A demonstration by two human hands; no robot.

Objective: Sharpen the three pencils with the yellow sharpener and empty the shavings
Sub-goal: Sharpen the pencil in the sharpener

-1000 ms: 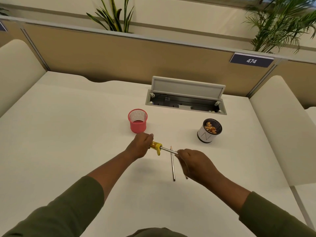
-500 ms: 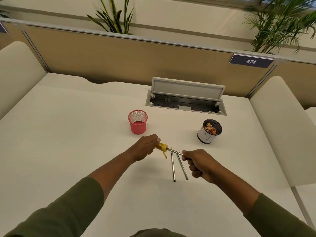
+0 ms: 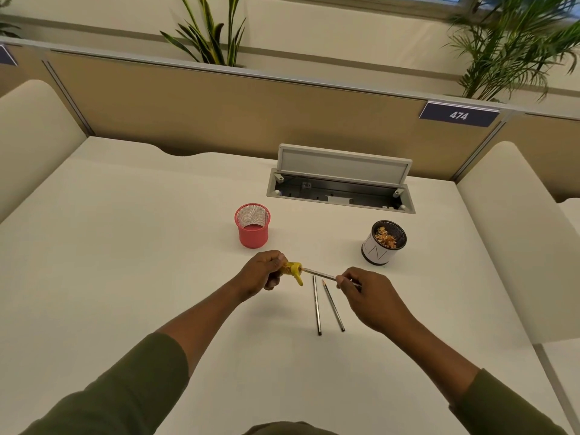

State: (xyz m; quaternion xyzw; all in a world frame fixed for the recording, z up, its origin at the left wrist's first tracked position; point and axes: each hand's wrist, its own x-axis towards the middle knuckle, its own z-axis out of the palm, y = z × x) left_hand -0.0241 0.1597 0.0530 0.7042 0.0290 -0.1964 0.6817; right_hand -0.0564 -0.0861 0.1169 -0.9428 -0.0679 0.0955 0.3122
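Observation:
My left hand grips the yellow sharpener above the white desk. A grey pencil sticks out of the sharpener to the right, and my right hand pinches its other end. Two more pencils lie side by side on the desk just below, tips pointing away from me. A white cup with shavings inside stands to the back right.
A red mesh pen cup stands behind my left hand. An open cable box with its raised lid sits at the back of the desk. Beige partitions close the back and both sides.
Both hands shifted slightly to the right with the sharpener and pencil. My right hand has turned on the pencil, uncovering the second pencil on the desk.

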